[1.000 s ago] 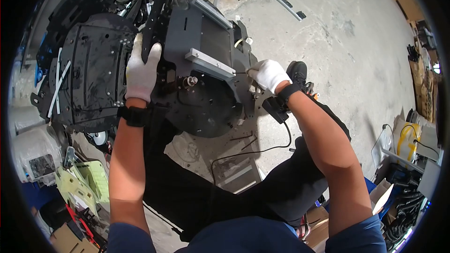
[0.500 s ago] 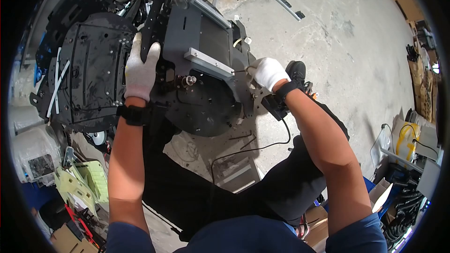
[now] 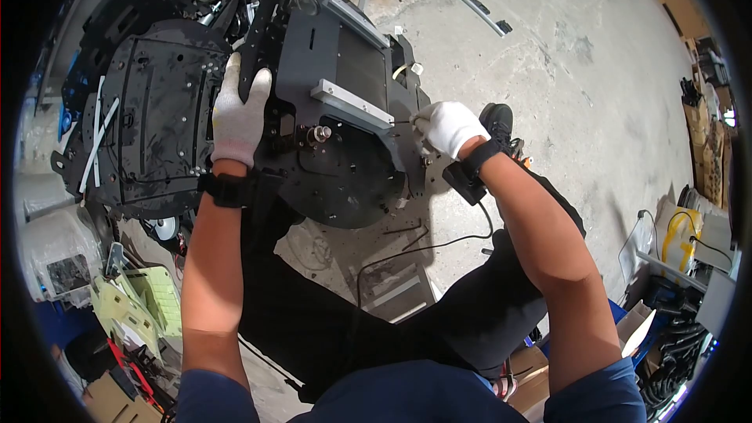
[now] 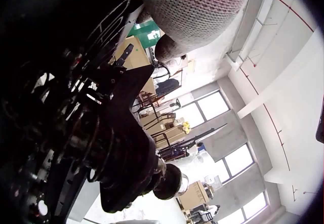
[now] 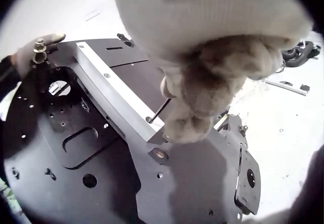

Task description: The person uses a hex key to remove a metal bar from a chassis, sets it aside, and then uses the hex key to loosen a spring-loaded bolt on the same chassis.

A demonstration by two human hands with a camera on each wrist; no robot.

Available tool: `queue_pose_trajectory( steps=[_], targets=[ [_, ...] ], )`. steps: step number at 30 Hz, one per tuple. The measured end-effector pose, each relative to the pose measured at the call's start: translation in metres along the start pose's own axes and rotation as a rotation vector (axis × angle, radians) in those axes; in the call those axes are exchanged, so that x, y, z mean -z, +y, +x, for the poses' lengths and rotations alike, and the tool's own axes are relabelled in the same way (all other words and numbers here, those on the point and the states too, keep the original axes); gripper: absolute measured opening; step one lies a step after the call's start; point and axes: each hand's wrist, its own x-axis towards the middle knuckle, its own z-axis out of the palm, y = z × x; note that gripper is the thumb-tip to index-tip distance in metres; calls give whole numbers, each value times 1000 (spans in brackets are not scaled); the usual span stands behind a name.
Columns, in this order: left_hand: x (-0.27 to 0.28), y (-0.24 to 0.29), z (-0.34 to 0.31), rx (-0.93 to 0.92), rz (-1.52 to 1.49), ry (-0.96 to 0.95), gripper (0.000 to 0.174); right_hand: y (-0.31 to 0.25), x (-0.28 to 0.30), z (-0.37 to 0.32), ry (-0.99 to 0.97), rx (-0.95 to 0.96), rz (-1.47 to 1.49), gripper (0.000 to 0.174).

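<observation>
In the head view my gloved left hand rests on the side of a black metal chassis, thumb spread from the straight fingers. My gloved right hand is at the right end of a silver bar fixed on the chassis. Its curled fingers pinch a thin dark hex key, whose tip meets a hole near the bar's end in the right wrist view. The glove hides the rest of the key. A bolt-like metal fitting stands between the hands, left of the bar.
A round-edged black panel lies left of the chassis, with two white strips on it. Dark L-shaped rods lie on the floor before the person's legs. A cable runs from the right wrist camera. A shoe is beside the right hand.
My right hand shifts slightly at the end of the silver bar, still pinching the hex key. The left hand keeps its place on the chassis.
</observation>
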Motion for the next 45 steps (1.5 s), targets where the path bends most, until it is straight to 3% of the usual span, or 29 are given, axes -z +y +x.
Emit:
queue_pose_trajectory(
  steps=[6,10,12,18,22,27,31,34,36,37,42,45],
  targets=[
    [1,5,-1,29,-15,-2,70,2,-5,5,49,-80,135,31],
    [1,2,0,7,-33,-2,69,-1,-1,-5,76,-32,84,24],
    [0,3,0,17,-15,6,69,0,1,-9,133,108,-182,22],
    [-1,-2,2,14,-19,3,69,-4,4,-14,78,132,-407,26],
    [-1,-1,2,-23,19,28,70,-12,7,-14,71,143,-431,24],
    [2,6,0,78,-16,-44,69,-10,3,-10,112,95,-322,21],
    [0,3,0,24,-26,10,69,-13,4,-7,146,80,-308,21],
    [0,4,-1,29,-19,-2,69,-12,3,-3,120,28,-181,21],
    [-1,1,0,4,-13,16,68,-12,-1,1,-92,-41,-165,21],
    [-1,2,0,4,-14,15,68,-14,-2,0,-92,-42,-164,21],
    [0,4,-1,8,-56,-1,69,-31,2,-4,3,-40,-550,18],
    [1,6,-1,46,-53,-39,68,-20,-6,3,127,66,-530,17]
  ],
)
